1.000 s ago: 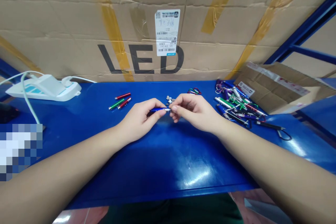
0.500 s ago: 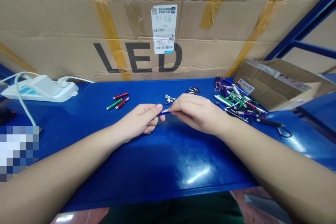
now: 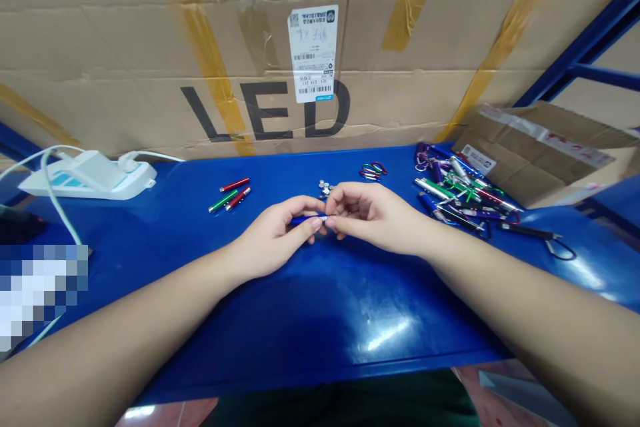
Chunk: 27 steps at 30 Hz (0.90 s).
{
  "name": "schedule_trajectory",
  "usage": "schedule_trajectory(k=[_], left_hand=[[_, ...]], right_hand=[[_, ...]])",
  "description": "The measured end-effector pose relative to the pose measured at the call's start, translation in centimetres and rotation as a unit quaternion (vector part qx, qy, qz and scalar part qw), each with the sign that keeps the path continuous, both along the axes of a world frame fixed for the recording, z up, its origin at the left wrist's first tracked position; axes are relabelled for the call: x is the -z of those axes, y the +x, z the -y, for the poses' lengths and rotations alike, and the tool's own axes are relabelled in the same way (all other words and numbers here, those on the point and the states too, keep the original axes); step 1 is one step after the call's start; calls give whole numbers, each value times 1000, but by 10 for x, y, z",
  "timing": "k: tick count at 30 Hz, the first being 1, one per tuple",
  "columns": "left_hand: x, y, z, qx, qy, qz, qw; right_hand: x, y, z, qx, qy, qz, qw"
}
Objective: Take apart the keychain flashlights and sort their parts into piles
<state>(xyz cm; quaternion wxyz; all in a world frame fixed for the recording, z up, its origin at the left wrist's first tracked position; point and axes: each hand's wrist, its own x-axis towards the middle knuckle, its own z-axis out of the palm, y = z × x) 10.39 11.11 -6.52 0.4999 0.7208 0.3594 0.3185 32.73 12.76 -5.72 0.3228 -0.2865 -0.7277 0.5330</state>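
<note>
Above the blue table, my left hand (image 3: 273, 237) is closed around a slim blue penlight (image 3: 299, 219), its thumb lying along the tube. My right hand (image 3: 373, 217) pinches the silver right end of the same tube between thumb and fingertips; the fingers hide the very tip. Just behind the hands lie several small silver button cells (image 3: 323, 185), partly covered by my right hand. Coloured carabiner clips (image 3: 373, 172) sit farther back to the right. To the left, two red penlights (image 3: 239, 199) and a green penlight (image 3: 223, 201) rest on the table.
At the right is a pile of coloured penlights with clips (image 3: 457, 190), beside an open cardboard box (image 3: 540, 153). A white power strip (image 3: 115, 180) with cables stands at the left. A large carton (image 3: 270, 33) marked LED walls off the back of the blue table (image 3: 300, 327).
My left thumb has moved along the tube to its right end. My right hand has turned, with thumb and fingertips now showing at the tip. The view has shifted slightly.
</note>
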Motion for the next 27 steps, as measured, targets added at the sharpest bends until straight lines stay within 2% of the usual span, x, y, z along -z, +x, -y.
schedule_trajectory(k=[6,16,22,25,27], left_hand=[[-1,-1,-3,-58,81,-49,994],[5,-4,-6,-44,122,-57,990],[7,-4,-6,-38,74,-20,996],[8,-5,-8,-43,81,-18,996],[9,-7,-10,-43,85,-13,995]], right_hand=[[2,1,1,36,82,40,995],[0,1,-1,29,23,21,999],[0,3,-2,29,-19,2,999],[-1,6,-2,27,-2,33,999],[-4,7,-1,26,36,70,997]])
